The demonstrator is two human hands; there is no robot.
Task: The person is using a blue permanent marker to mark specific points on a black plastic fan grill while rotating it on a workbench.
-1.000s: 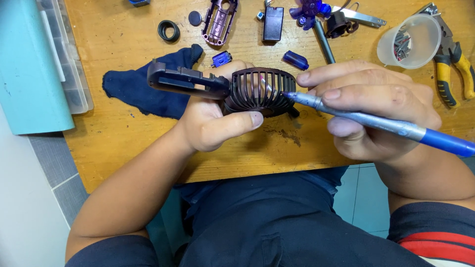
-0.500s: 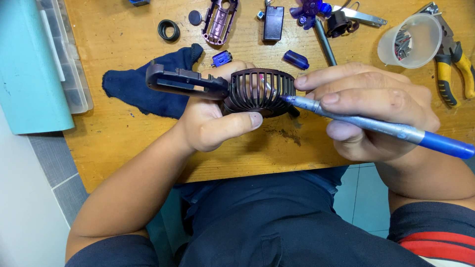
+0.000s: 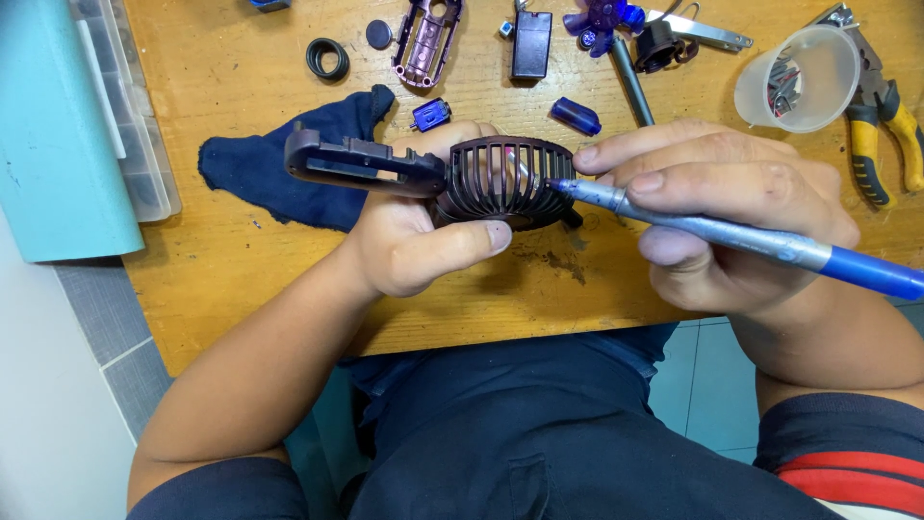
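My left hand (image 3: 414, 241) grips a dark handheld fan housing (image 3: 438, 173), its slatted round grille on the right and its open handle pointing left. My right hand (image 3: 717, 207) holds a blue screwdriver (image 3: 731, 241) like a pen, with the tip pushed between the grille slats at the right side. Both are held just above the wooden table (image 3: 241, 289), over its front part.
A dark blue cloth (image 3: 279, 164) lies under the handle. Farther back lie a purple casing half (image 3: 428, 39), a black battery box (image 3: 531, 43), a small motor (image 3: 430, 114), a rubber ring (image 3: 327, 58), a clear cup of screws (image 3: 799, 77) and yellow pliers (image 3: 881, 116). A teal box (image 3: 58, 135) stands left.
The fan housing and both hands have shifted very slightly; the screwdriver tip stays in the grille. Nothing else moved.
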